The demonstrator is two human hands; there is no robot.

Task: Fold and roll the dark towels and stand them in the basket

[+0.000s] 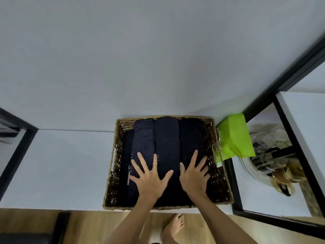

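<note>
Pressing flat, your left hand (149, 176) and right hand (194, 175) lie spread, side by side, on rolled dark towels (167, 138) packed in the basket (221, 178) beneath them; the task looks nearly finished.

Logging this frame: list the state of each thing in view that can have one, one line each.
Left hand: open, fingers spread, pressing flat on the rolled towels.
Right hand: open, fingers spread, pressing flat on the towels.
Dark towels: rolled, packed side by side in the basket.
Wicker basket: full, on the white table.
</note>
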